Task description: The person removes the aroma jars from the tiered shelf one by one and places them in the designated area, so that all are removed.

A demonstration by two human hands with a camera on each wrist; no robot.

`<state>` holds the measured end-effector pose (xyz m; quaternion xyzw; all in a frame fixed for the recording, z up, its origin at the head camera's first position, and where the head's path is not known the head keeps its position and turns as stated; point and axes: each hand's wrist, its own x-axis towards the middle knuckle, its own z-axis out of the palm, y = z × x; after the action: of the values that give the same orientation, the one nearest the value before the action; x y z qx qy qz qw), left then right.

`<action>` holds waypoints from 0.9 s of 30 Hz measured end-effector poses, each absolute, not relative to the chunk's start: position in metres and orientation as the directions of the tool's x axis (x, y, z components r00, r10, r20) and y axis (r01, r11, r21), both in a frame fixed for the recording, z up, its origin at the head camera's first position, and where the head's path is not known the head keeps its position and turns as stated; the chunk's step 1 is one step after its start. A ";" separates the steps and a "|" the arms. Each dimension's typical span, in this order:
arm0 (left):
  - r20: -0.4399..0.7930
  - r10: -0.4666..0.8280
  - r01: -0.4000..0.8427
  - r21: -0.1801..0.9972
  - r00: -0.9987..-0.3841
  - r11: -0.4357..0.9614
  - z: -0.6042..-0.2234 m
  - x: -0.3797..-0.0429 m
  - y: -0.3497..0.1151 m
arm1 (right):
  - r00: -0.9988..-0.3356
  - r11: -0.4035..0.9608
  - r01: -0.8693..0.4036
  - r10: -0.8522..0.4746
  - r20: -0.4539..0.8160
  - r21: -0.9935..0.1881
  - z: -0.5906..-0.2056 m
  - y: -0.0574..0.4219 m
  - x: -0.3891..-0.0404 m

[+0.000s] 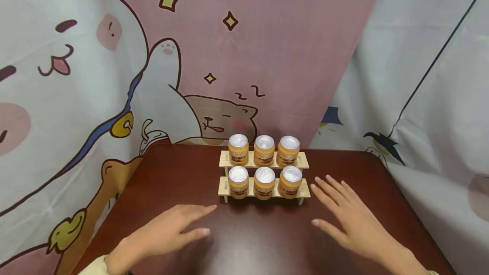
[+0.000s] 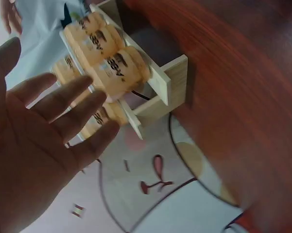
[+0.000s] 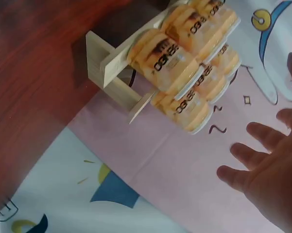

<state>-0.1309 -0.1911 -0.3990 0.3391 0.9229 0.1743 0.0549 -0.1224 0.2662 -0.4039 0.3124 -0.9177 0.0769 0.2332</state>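
Observation:
A two-tier light wooden rack [image 1: 223, 186] stands on the table, three orange-labelled jars with silvery lids on each tier. On the lower tier are a left jar [image 1: 238, 183], a middle jar [image 1: 264, 184] and a right jar [image 1: 290, 183]; behind them the upper tier [image 1: 303, 160] carries the rest. My left hand [image 1: 168, 230], fingers extended and holding nothing, is in front of the rack to its left. To the right, my right hand [image 1: 349, 220] has its fingers spread, also with nothing in it. The wrist views show the left palm [image 2: 34, 141] and right fingers [image 3: 262, 155] apart from the jars.
The dark reddish-brown table [image 1: 263, 241] has its back edge just behind the rack. A cartoon-printed curtain [image 1: 290, 46] hangs behind and along both sides, close to the table edges.

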 end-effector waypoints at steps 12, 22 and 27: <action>-0.206 0.373 0.006 0.869 -0.904 0.495 -0.434 -0.194 -0.201 | -0.879 0.734 -0.453 -0.272 0.392 -0.506 -0.410 0.260 -0.212; -0.401 0.342 -0.302 0.903 -0.850 0.307 -0.477 -0.234 -0.180 | -0.941 0.522 -0.336 -0.218 0.258 -0.784 -0.420 0.228 -0.282; -0.397 0.354 -0.314 0.911 -0.847 0.268 -0.493 -0.244 -0.164 | -0.940 0.507 -0.337 -0.221 0.259 -0.793 -0.427 0.225 -0.293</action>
<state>-0.2442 -0.1640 -0.4930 0.0133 0.7468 0.6047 0.2765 -0.2934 0.2246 -0.4270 0.1612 -0.8657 0.4698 0.0620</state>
